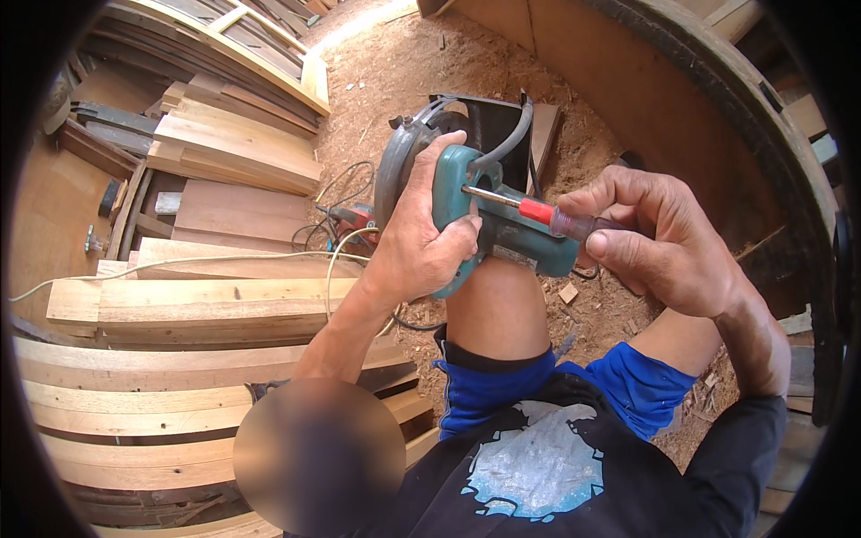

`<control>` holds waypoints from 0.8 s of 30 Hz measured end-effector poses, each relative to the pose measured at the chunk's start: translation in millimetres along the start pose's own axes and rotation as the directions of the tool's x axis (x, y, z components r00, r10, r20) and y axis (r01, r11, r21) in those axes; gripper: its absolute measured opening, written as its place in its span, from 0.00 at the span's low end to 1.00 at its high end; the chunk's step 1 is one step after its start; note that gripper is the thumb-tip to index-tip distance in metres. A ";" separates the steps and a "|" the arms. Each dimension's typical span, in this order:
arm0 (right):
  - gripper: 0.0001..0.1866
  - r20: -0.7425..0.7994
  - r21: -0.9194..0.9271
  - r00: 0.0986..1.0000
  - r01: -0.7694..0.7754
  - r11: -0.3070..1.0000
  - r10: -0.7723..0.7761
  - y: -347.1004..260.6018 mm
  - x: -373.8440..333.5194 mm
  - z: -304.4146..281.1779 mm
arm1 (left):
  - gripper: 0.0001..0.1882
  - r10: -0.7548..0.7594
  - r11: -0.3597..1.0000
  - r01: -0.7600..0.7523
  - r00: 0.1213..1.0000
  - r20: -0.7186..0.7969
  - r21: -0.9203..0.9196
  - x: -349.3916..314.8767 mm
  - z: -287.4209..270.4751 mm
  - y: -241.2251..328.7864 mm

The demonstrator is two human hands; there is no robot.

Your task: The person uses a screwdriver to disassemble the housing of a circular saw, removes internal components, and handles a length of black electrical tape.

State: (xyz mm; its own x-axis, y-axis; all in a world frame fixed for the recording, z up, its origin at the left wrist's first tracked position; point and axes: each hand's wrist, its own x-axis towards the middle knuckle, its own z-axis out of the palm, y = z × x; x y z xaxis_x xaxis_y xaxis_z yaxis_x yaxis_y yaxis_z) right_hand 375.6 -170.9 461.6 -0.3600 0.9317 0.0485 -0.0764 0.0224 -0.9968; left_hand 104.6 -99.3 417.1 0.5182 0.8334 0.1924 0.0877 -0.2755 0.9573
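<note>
A teal circular saw [529,235] with a dark round blade guard and a black base plate rests over my bare knee. My left hand [421,220] is wrapped round its teal handle, thumb on the near side. In my right hand [659,238] is a screwdriver [535,211] with a red and clear handle, pinched between thumb and fingers. Its metal shaft points left, and the tip meets the teal housing near a screw hole; whether it sits in a screw is too small to tell. A grey cable [513,143] curves over the saw's far side.
Stacked planks [215,300] fill the left side, with a pale cord [206,260] across them. A red power tool [354,220] lies on the sawdust-covered floor [386,81]. A large curved wooden panel [682,108] stands at the right. A small wood block [569,292] lies by my knee.
</note>
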 end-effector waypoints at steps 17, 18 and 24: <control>0.16 0.149 -0.765 0.892 0.378 0.521 -0.427 5.0 -18.1 5.9 | 0.40 -0.015 0.999 0.019 0.997 0.075 -0.047 10.3 5.4 5.8; 0.14 0.125 -0.726 0.895 0.376 0.576 -0.427 5.0 -17.4 5.6 | 0.40 -0.019 0.999 0.022 0.998 0.067 -0.038 9.6 6.2 6.8; 0.13 0.058 -0.630 0.929 0.317 0.709 -0.364 -0.8 -9.0 4.3 | 0.40 -0.008 1.000 0.009 0.999 0.050 -0.022 11.7 3.9 5.0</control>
State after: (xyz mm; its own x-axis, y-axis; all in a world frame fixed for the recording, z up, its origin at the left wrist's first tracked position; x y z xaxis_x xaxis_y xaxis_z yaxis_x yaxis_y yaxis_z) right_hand 374.9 -180.9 462.2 -0.3610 0.8366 0.4119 0.4171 0.5399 -0.7311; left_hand 114.4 -92.8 423.2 0.5593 0.8106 0.1737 0.0736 -0.2573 0.9635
